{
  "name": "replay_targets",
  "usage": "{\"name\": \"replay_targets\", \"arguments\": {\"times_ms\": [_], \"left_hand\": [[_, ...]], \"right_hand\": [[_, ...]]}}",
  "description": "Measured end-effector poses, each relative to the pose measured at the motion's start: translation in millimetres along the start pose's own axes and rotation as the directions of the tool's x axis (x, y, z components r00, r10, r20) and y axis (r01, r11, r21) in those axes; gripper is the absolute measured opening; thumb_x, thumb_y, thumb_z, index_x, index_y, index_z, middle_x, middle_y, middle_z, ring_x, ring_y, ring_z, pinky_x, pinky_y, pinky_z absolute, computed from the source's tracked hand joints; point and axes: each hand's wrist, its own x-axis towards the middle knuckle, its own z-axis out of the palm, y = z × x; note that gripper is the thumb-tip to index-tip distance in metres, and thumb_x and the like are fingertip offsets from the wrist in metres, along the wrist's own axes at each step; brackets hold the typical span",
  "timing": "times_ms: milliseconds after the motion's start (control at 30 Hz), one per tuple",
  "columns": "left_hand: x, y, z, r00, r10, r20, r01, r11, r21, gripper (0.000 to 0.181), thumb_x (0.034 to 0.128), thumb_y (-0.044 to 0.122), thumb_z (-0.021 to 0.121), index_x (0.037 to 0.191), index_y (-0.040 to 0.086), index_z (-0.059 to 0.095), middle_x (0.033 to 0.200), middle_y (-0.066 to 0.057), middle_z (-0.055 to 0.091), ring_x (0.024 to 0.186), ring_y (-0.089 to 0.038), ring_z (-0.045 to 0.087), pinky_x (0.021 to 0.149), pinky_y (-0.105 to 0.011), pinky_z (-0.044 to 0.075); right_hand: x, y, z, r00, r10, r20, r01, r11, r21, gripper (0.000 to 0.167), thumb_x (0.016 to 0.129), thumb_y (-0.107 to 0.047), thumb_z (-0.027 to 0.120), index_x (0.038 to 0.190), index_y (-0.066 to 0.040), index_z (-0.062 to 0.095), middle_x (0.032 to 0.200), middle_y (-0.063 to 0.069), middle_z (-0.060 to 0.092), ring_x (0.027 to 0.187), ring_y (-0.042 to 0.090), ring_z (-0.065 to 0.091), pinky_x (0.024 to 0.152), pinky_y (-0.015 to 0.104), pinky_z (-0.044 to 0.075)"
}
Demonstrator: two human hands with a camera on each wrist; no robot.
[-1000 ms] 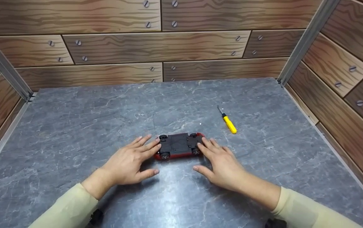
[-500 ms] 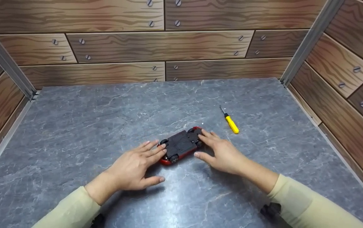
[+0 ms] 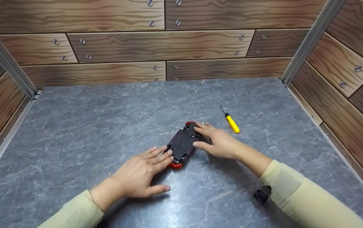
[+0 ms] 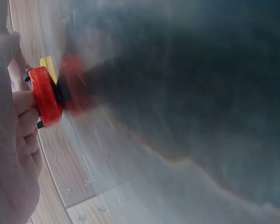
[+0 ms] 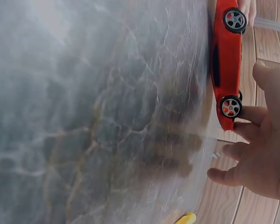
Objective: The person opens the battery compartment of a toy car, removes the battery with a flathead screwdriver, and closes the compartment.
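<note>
A red toy car [image 3: 182, 145] lies upside down on the grey table, its black underside up and its length slanting from near left to far right. My left hand [image 3: 140, 174] touches the near end with straight fingertips, thumb held apart. At the far end, the fingertips of my right hand [image 3: 221, 142] rest on the underside. The right wrist view shows the car's red side [image 5: 227, 60] with two wheels, and my right hand [image 5: 266, 135] with spread fingers at one end. In the left wrist view the car's red end [image 4: 46, 95] is beside my left hand's fingers [image 4: 28, 116].
A screwdriver with a yellow handle [image 3: 232, 124] lies beyond my right hand, to the right of the car. Small pale bits lie near it. Wood-patterned walls [image 3: 159, 47] with metal corner posts enclose the grey marbled table [image 3: 105, 117] at the back and sides.
The car has turned counterclockwise on the table, from lying crosswise to a steep slant. My right hand has moved away from me and slightly left; my left hand has moved nearer and to the right.
</note>
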Motion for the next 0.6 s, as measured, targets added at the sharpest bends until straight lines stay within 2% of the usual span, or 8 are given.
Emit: {"name": "replay_targets", "arguments": {"times_ms": [267, 433, 600], "left_hand": [[3.6, 10.0, 0.8, 0.999, 0.033, 0.006, -0.033, 0.999, 0.013, 0.089, 0.101, 0.073, 0.05, 0.161, 0.008, 0.044, 0.167, -0.01, 0.038, 0.158, -0.029, 0.029, 0.129, -0.043, 0.022], [6.3, 15.4, 2.3, 0.998, 0.057, 0.0, -0.057, 0.998, 0.021, 0.09, 0.1007, 0.074, 0.048, 0.161, 0.007, 0.045, 0.167, -0.01, 0.04, 0.157, -0.028, 0.03, 0.129, -0.042, 0.023], [10.5, 19.9, 3.2, 0.997, 0.073, 0.0, -0.073, 0.997, 0.015, 0.09, 0.1012, 0.074, 0.047, 0.161, 0.007, 0.044, 0.167, -0.011, 0.04, 0.157, -0.029, 0.031, 0.129, -0.042, 0.024]], "right_hand": [[14.1, 9, -3, 0.998, -0.066, 0.009, 0.066, 0.998, 0.003, 0.069, 0.106, -0.05, 0.06, 0.161, -0.011, 0.046, 0.172, 0.004, 0.033, 0.157, 0.042, 0.028, 0.126, 0.06, 0.027], [21.9, 12, -2, 0.996, -0.077, 0.034, 0.077, 0.997, 0.004, 0.069, 0.106, -0.053, 0.059, 0.163, -0.015, 0.045, 0.172, -0.002, 0.031, 0.158, 0.037, 0.026, 0.127, 0.057, 0.026], [29.4, 14, -1, 0.991, -0.134, 0.024, 0.133, 0.991, 0.007, 0.065, 0.107, -0.047, 0.06, 0.161, -0.013, 0.048, 0.171, 0.002, 0.033, 0.157, 0.039, 0.028, 0.126, 0.058, 0.027]]}}
